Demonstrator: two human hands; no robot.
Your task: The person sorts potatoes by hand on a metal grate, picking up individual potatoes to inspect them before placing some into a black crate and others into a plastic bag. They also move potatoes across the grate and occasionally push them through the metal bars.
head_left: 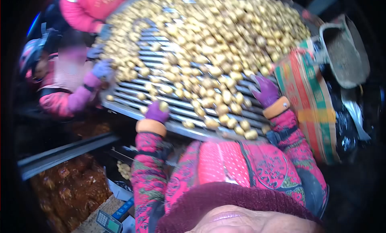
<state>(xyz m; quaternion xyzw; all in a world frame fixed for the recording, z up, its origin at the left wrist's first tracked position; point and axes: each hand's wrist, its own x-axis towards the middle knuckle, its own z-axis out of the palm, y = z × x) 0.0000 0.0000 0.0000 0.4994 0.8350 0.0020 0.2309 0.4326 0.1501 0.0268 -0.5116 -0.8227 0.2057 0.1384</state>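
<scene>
left hand point(156, 112): purple glove, curled at the near edge of the roller bars point(132, 90), touching a small potato point(163, 106) | right hand point(265, 91): fingers spread, holding nothing, by the potatoes point(209, 44) heaped on the bars | potatoes: small, round, hard, likely light and rolly, pinch one around its middle | co-worker's gloved hand point(101, 70) sorts at the far side

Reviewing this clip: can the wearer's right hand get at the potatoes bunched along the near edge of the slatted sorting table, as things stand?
Probably yes. The right hand, in a purple glove, already rests on the slatted table just above the potatoes at the near edge. Nothing lies between them; the printed sack stands off to the side.
</scene>
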